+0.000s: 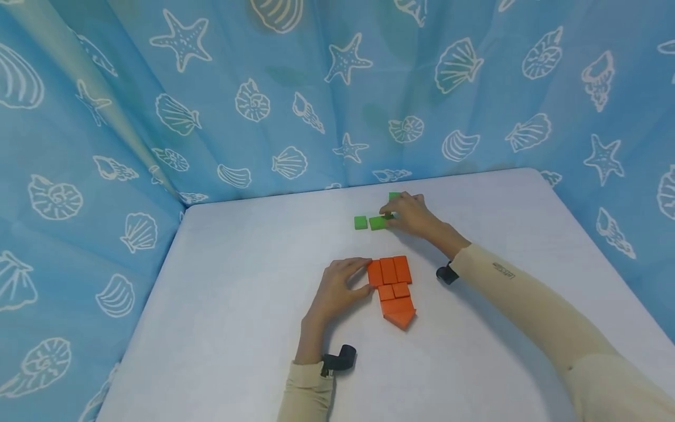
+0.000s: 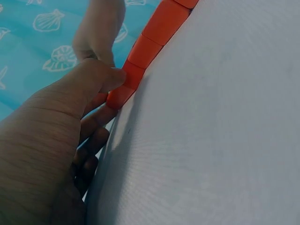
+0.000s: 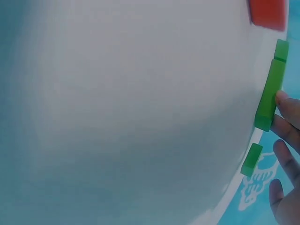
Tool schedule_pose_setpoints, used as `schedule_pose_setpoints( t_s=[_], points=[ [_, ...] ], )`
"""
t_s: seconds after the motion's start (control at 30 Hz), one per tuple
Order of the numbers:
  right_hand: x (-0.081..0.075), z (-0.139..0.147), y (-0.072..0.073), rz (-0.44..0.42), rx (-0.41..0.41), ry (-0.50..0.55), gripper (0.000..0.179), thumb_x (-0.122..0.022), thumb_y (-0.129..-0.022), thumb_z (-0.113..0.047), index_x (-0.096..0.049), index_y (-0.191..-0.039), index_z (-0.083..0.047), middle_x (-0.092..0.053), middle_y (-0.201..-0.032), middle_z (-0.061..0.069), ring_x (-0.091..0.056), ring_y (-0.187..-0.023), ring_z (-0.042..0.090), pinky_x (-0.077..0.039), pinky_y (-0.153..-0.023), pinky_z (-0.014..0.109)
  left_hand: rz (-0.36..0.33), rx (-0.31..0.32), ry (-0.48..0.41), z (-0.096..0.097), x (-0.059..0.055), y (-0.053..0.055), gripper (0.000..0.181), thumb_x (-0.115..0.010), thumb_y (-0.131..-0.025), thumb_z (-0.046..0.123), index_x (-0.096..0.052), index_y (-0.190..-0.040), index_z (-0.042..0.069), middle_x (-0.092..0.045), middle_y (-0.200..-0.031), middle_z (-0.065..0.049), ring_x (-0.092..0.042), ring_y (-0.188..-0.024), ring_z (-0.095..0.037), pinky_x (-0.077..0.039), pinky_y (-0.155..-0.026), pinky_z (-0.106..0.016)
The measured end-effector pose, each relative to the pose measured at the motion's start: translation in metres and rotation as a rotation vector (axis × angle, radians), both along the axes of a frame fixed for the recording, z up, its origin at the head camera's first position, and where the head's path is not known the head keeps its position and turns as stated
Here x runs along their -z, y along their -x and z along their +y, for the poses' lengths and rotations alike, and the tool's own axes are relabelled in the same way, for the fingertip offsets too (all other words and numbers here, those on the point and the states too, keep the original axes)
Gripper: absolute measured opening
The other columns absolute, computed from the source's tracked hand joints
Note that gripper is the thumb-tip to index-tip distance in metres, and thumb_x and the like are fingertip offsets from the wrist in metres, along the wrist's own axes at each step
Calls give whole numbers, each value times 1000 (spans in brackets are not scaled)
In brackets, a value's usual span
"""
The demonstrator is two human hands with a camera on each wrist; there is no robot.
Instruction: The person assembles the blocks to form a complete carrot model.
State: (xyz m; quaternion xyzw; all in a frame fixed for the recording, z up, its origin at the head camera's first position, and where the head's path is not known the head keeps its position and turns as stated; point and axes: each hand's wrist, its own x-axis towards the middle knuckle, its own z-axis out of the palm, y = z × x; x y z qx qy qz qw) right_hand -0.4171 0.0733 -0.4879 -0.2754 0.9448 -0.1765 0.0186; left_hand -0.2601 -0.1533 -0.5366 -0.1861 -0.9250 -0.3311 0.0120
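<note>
Flat orange blocks lie edge to edge on the white table, three tall ones in the far row, two small ones before them, then a wider piece and a pointed one nearest. My left hand (image 1: 337, 284) holds the leftmost orange block (image 1: 374, 274) between thumb and index finger, at its near and far edges. Farther back, my right hand (image 1: 413, 217) pinches a green block (image 1: 377, 223), its right part hidden by the fingers. In the right wrist view, the thumb and a finger touch this longer green block (image 3: 269, 96).
A small green block (image 1: 360, 223) sits just left of the pinched one. Another green block (image 1: 394, 196) lies behind the right hand, partly covered. A blue curtain (image 1: 316, 117) with shell prints hangs along the back and sides of the white table (image 1: 237, 305).
</note>
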Motion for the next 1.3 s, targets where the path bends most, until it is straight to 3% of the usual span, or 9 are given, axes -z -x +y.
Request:
schedule_pose_setpoints(
  t_s=[0.3, 0.67, 1.07, 1.3],
  points=[
    [1, 5, -22, -12, -71, 3, 22, -79, -87, -25, -80, -108, -17, -69, -105, 0, -53, -111, 29, -33, -94, 59, -6, -2, 16, -1, 1, 2, 53, -69, -92, 41, -56, -142, 31, -53, -145, 8, -45, -131, -19, -34, -111, -48],
    [4, 8, -48, -29, -113, 51, 20, -79, -87, -25, -80, -106, -17, -67, -100, -5, -54, -108, 24, -30, -95, 59, -14, -9, -1, -2, 1, 3, 54, -69, -91, 41, -57, -143, 31, -53, -145, 7, -44, -132, -18, -33, -112, -47],
    [6, 13, -60, -33, -148, 47, 20, -77, -89, -23, -80, -108, -17, -66, -99, -6, -55, -105, 23, -33, -90, 56, -31, -10, -12, -2, 5, 1, 55, -70, -91, 42, -56, -143, 31, -52, -146, 8, -43, -132, -18, -33, -112, -47],
    [5, 14, -63, -30, -170, 76, 18, -75, -91, -19, -80, -108, -16, -67, -100, -5, -57, -106, 25, -34, -89, 55, -3, 0, -18, -2, 3, 1, 54, -69, -91, 40, -57, -143, 30, -53, -145, 6, -44, -131, -19, -33, -111, -49]
  ],
)
